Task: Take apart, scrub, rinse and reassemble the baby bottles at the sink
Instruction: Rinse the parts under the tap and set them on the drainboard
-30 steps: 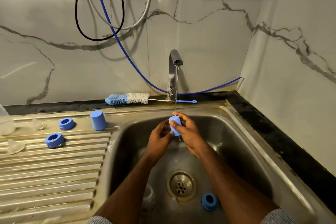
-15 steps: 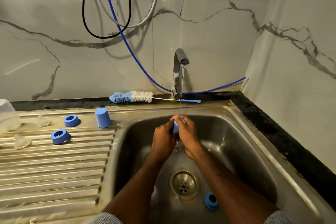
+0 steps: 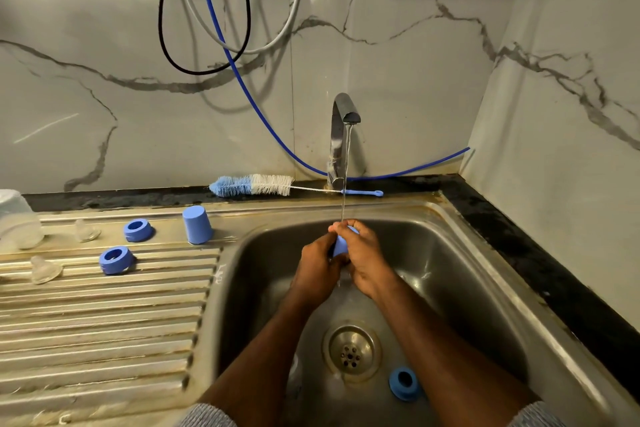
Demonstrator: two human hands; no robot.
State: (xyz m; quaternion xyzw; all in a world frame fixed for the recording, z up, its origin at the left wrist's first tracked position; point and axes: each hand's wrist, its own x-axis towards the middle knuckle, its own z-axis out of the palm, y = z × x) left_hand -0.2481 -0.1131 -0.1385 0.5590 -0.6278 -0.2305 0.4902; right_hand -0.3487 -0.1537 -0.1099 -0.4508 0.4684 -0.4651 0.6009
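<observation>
— What stood behind the sink?
— Grey-veined marble walls (image 3: 398, 55) that met in a corner on the right.
— Anything on them?
— Black, white and blue cables (image 3: 221, 35) hung looped. A dark ledge (image 3: 519, 243) ran below.

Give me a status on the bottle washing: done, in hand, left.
Done: bottles look taken apart; a blue cap, two blue rings and two clear teats sit on the drainboard.
In hand: left hand and right hand hold another blue cap under the running tap.
Left: a blue ring lies in the sink; reassembly not begun.
</observation>
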